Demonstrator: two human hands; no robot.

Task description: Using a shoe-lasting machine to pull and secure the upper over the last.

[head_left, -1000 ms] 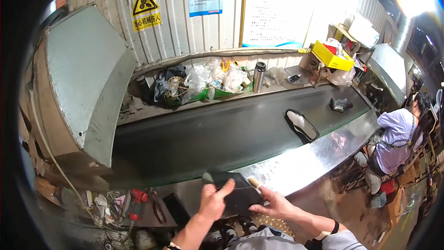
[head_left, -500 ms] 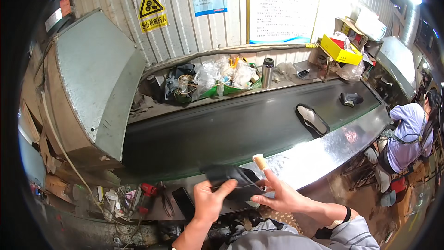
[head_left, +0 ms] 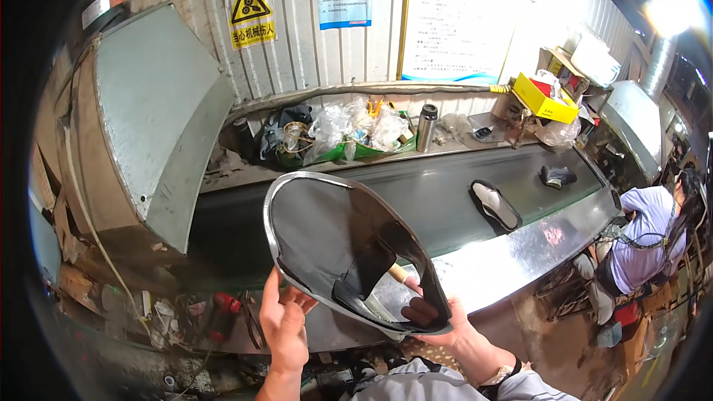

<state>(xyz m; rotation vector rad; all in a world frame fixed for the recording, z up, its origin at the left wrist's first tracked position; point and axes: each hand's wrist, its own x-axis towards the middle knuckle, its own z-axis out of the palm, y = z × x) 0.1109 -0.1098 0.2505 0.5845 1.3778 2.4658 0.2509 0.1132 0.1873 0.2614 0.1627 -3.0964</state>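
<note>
Upper [head_left: 312, 226] spans between your left hand [head_left: 286, 330], at its rim, pinch unclear, and right hand [head_left: 459, 336], gripping its side; likely light and floppy, so hold opposite edges.

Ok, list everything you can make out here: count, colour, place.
Pouch-like piece: one, black with grey rim, held front centre
Sole-shaped piece: one, pale with black edge, on the belt
Small piece: one, dark grey, belt's right end
Belt: one, black, centre
Metal ledge: one, silver, belt's near side
Bottle: one, silver, shelf behind belt
Plastic bags: several, mostly clear, along shelf
Box: one, yellow, shelf's right end
Signs: three, yellow, blue-and-white, white, on wall
Hoods: two, grey, belt's ends
Tool: one, red, lower left
Lamp: one, white, upper right
Co-worker: one, lilac top, right
Left fingers: one set, uncovered, piece's lower-left rim
Right fingers: one set, one tip beige-wrapped, showing in piece's opening
</note>
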